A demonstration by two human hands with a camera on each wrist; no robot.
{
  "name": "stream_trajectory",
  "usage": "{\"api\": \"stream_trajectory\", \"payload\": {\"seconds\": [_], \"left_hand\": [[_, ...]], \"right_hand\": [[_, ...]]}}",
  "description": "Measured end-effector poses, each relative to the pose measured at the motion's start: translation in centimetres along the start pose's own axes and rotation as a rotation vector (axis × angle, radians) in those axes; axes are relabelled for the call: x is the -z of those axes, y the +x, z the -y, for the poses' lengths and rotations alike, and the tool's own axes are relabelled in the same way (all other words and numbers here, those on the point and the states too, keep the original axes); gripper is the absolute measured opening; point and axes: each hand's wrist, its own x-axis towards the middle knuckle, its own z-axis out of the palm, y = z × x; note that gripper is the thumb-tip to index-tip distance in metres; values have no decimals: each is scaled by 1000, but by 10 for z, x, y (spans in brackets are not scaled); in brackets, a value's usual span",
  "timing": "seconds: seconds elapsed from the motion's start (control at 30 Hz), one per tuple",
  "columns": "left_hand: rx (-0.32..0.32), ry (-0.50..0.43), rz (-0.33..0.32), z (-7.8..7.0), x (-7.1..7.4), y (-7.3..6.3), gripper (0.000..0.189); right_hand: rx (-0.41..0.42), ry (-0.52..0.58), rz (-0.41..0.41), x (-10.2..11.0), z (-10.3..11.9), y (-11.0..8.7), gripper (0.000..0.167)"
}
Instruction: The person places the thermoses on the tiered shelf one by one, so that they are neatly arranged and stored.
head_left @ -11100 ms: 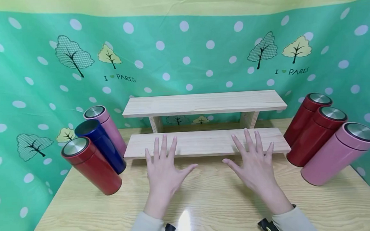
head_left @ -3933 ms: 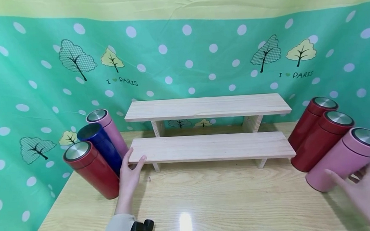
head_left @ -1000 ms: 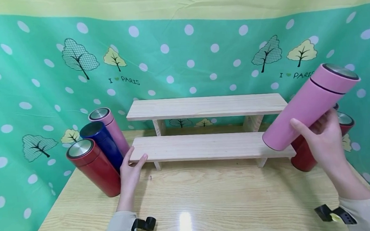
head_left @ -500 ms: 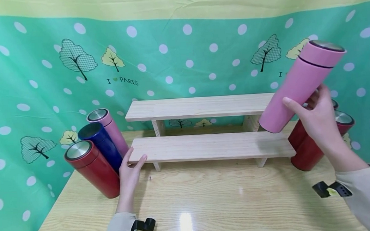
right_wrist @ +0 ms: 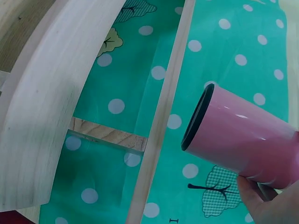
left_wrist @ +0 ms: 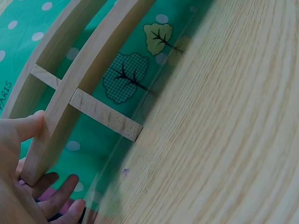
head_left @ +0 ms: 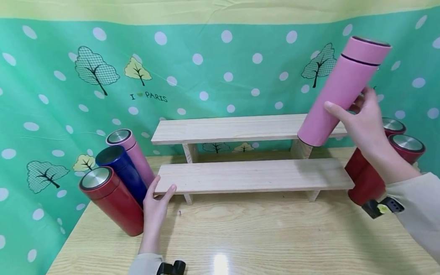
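Note:
My right hand [head_left: 364, 122] grips a pink thermos bottle [head_left: 339, 86] around its lower body, tilted with its lid up and to the right. The bottle's base overlaps the right part of the upper shelf board [head_left: 227, 128] in the head view. In the right wrist view the dark-rimmed base of the pink bottle [right_wrist: 247, 135] faces the shelf. With thumb on the front edge and fingers under the end, my left hand [head_left: 156, 210] holds the left end of the lower shelf board [head_left: 252, 175]; the left wrist view shows that hand [left_wrist: 18, 154] closely.
On the left stand a red bottle [head_left: 112, 201], a blue bottle [head_left: 125, 170] and another pink bottle [head_left: 136, 155]. Two red bottles [head_left: 407, 145] stand at the right, partly hidden by my forearm. Behind the shelf hangs a green dotted cloth [head_left: 208, 62]; everything stands on a wooden table [head_left: 249, 241].
The right hand took hold of the pink bottle at the right, lifted it off the table, and carried it up and leftward. The left hand moved to the lower board's end and stays there.

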Motion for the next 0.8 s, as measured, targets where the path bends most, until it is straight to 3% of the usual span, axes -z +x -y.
{"api": "stream_trajectory", "payload": {"seconds": [0.43, 0.8], "left_hand": [[-3, 6, 1, -1, 0, -1, 75], [-10, 4, -9, 0, -1, -1, 75]], "right_hand": [[6, -45, -13, -16, -4, 32, 81], [15, 4, -34, -35, -4, 54, 80]]}}
